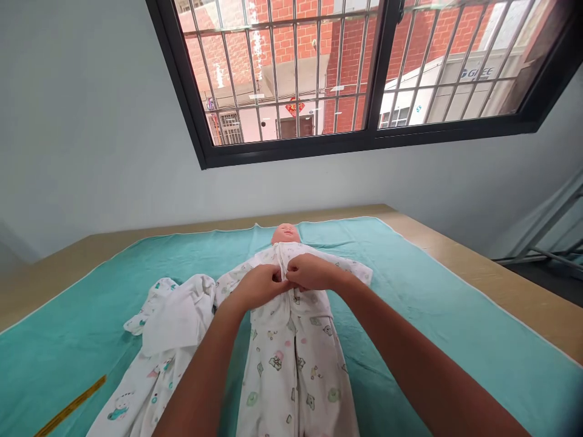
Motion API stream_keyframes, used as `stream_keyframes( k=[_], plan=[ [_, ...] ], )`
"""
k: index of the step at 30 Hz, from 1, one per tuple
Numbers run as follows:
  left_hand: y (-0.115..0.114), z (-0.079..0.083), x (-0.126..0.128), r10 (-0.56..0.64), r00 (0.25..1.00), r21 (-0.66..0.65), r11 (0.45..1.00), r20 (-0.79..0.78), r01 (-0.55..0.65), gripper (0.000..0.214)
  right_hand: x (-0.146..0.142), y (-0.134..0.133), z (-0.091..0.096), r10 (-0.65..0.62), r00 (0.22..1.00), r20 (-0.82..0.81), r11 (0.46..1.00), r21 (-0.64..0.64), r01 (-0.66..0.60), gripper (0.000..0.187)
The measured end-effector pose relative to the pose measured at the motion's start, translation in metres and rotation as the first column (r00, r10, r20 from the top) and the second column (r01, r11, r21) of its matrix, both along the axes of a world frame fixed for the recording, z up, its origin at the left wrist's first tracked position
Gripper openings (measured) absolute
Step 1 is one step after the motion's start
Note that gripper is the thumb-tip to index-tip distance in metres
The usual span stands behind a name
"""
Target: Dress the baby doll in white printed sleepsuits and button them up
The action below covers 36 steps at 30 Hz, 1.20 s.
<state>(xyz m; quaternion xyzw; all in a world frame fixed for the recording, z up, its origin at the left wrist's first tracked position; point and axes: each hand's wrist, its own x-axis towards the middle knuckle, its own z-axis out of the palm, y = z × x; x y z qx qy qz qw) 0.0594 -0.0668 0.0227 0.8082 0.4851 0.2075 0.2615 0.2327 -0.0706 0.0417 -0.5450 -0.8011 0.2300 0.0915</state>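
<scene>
A baby doll (286,233) lies on its back, its head toward the wall. It wears a white baby top (271,314) and matching baby pants (273,382), both printed with small bears and green shapes. Over the doll's chest, my left hand (262,285) pinches the front edge of the top. My right hand (312,271) is closed on the top's other front edge, and the fingertips of both hands meet at the middle. Whatever fastener lies between the fingers is hidden.
White baby clothes (175,321) with teal prints lie left of the doll. A yellow strip (70,405) rests at the lower left. A teal cloth (401,340) covers most of the wooden table (501,285). Behind stands a wall with a barred window (291,145).
</scene>
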Motion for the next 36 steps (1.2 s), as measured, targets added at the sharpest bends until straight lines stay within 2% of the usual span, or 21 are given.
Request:
stream_keyframes(
  k=[1, 3, 5, 7, 11, 15, 19, 25, 31, 36],
  plan=[
    [-0.004, -0.007, 0.000, 0.040, 0.997, 0.052, 0.998, 0.061, -0.043, 0.035, 0.005, 0.003, -0.007, -0.014, 0.988, -0.155, 0.998, -0.055, 0.005, 0.021],
    [-0.010, -0.019, -0.001, 0.089, 0.974, 0.050, 0.994, 0.210, -0.101, 0.034, 0.012, 0.006, -0.020, -0.075, 0.896, -0.438, 0.989, -0.145, 0.013, 0.018],
    [-0.013, -0.027, -0.003, 0.125, 0.928, -0.050, 0.992, 0.351, -0.115, 0.031, 0.015, 0.008, -0.030, -0.102, 0.804, -0.586, 0.981, -0.193, -0.017, 0.020],
    [-0.015, -0.030, -0.003, 0.158, 0.887, -0.133, 0.985, 0.434, -0.110, 0.032, 0.016, 0.008, -0.033, -0.079, 0.749, -0.657, 0.970, -0.225, -0.095, 0.022],
    [-0.017, -0.031, 0.004, 0.221, 0.828, -0.129, 0.975, 0.515, -0.180, 0.031, 0.017, 0.006, -0.030, -0.029, 0.709, -0.705, 0.952, -0.236, -0.195, 0.027],
    [-0.021, -0.031, 0.011, 0.254, 0.781, -0.142, 0.967, 0.571, -0.210, 0.029, 0.018, 0.007, -0.029, 0.000, 0.713, -0.701, 0.950, -0.222, -0.219, 0.032],
    [-0.025, -0.030, 0.015, 0.326, 0.735, -0.217, 0.945, 0.595, -0.243, 0.029, 0.019, 0.010, -0.033, 0.015, 0.709, -0.705, 0.938, -0.237, -0.255, 0.031],
    [-0.025, -0.030, 0.018, 0.372, 0.740, -0.191, 0.927, 0.560, -0.322, 0.029, 0.019, 0.012, -0.036, 0.024, 0.711, -0.703, 0.936, -0.235, -0.264, 0.028],
    [-0.025, -0.032, 0.019, 0.395, 0.714, -0.224, 0.918, 0.578, -0.327, 0.031, 0.018, 0.010, -0.032, 0.069, 0.721, -0.690, 0.936, -0.205, -0.285, 0.027],
    [-0.026, -0.031, 0.019, 0.355, 0.747, -0.184, 0.934, 0.562, -0.305, 0.031, 0.018, 0.009, -0.030, 0.080, 0.721, -0.688, 0.928, -0.213, -0.306, 0.023]
  ],
)
